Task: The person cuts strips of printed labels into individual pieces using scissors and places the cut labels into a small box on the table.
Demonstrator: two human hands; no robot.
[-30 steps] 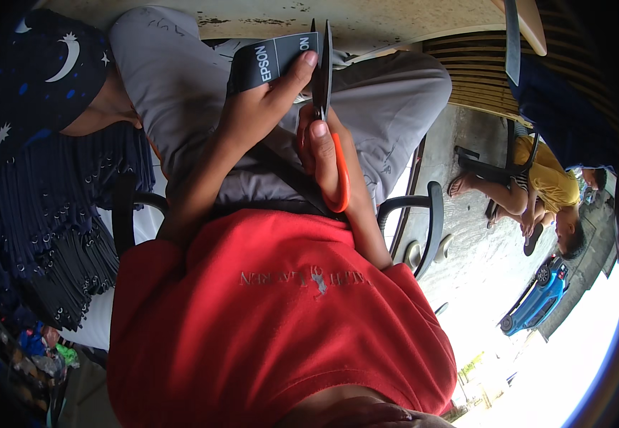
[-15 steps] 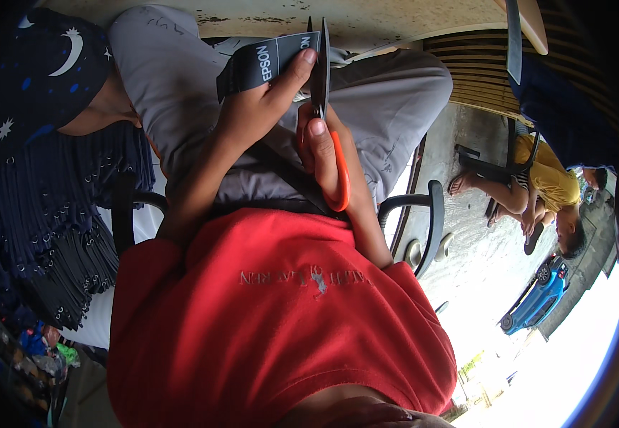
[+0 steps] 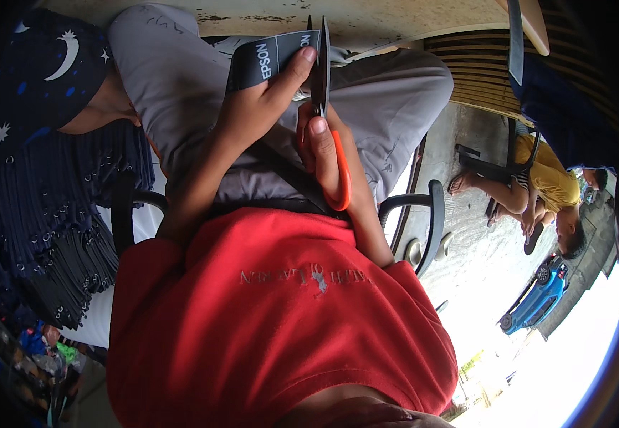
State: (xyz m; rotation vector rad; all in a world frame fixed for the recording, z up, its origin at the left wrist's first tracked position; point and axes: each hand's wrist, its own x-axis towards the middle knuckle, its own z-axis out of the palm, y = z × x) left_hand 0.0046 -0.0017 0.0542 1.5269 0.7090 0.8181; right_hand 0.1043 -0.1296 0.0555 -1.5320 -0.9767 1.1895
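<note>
Thumb on top, my left hand point(image 3: 254, 114) pinches a dark grey printed strip point(image 3: 249, 65) with white lettering and a thin pale line across it. The strip's right end lies at the blades of a pair of scissors point(image 3: 341, 175) with an orange handle. My right hand point(image 3: 319, 151) is closed round that handle, its thumb along the loop. The blades point up and away from me, slightly apart at the tips. Both hands are held above my lap, over grey trousers point(image 3: 160, 78). My left fingers under the strip are hidden.
Ahead is a worn pale tabletop point(image 3: 252, 13). Dark straps with metal rings point(image 3: 60, 214) hang in bundles at left, beside a person in star-patterned cloth point(image 3: 31, 78). Chair armrests point(image 3: 434, 221) flank me. At right, a person in yellow point(image 3: 555, 175) sits near a blue car point(image 3: 538, 299).
The strip's left end has shifted slightly to the right and curls more behind my left hand. My hands and the scissors have hardly moved.
</note>
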